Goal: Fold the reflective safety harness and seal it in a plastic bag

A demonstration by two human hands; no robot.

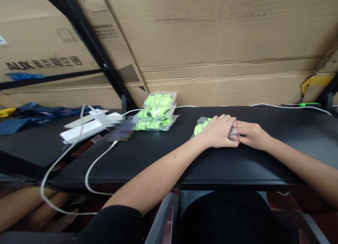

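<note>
Left hand (218, 131) and right hand (253, 135), fingers narrow, hold a clear red-banded plastic piece (235, 130), seemingly; a bagged neon-yellow item (202, 126) lies just beside, on the black surface (224, 166).

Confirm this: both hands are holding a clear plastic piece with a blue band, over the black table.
The band's colour is wrong: the band is red, not blue, as the head view shows. The rest stands: the left hand and right hand are holding the clear plastic piece over the black table.
</note>
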